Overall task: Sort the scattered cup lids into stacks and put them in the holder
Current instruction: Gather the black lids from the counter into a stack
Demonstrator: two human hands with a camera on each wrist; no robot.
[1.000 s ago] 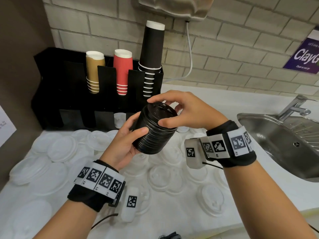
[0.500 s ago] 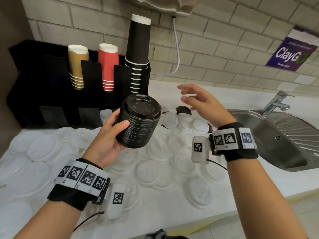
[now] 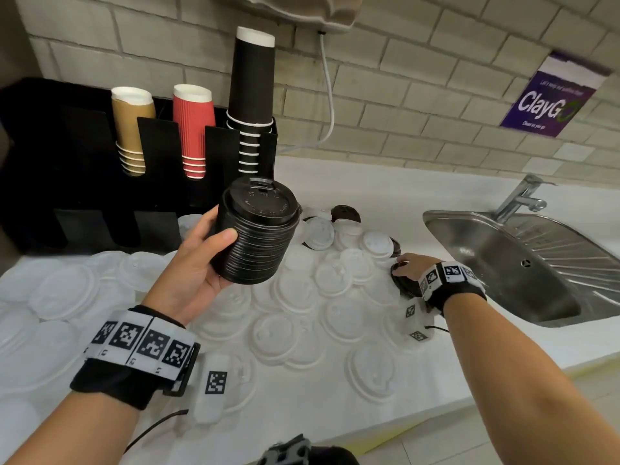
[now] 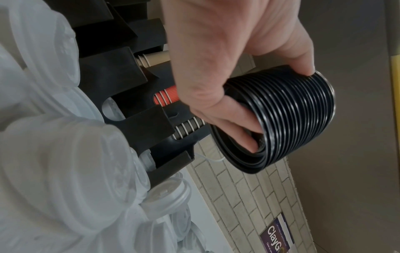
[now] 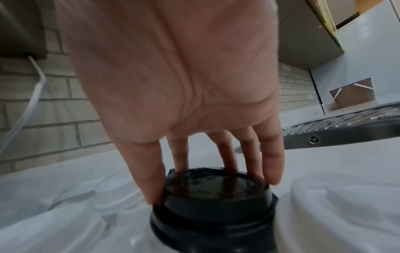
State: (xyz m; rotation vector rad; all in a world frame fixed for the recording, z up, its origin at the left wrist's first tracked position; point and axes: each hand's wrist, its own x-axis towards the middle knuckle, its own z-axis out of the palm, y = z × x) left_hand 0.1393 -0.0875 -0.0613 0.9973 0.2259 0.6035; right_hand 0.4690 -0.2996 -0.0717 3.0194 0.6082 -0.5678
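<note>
From the head, facing forward and down across the counter (image 3: 352, 182) to the wall (image 3: 402, 78). From the left wrist, rolled sideways, close along the left grip (image 4: 227, 59) and its stack (image 4: 292, 119), toward the holder (image 4: 112, 77). From the right wrist, low, close along the right grip (image 5: 184, 85) onto a lid (image 5: 214, 205), toward the sink (image 5: 335, 137). Shared by all three: the wall; by head and left wrist: the sign (image 3: 550, 102).

right grip (image 3: 408, 265) off stack (image 3: 256, 236), onto black lid (image 5: 213, 207)

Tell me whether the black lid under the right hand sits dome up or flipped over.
Dome up: the black lid shows its raised top upward, wider rim below, the right hand gripping that top.
</note>
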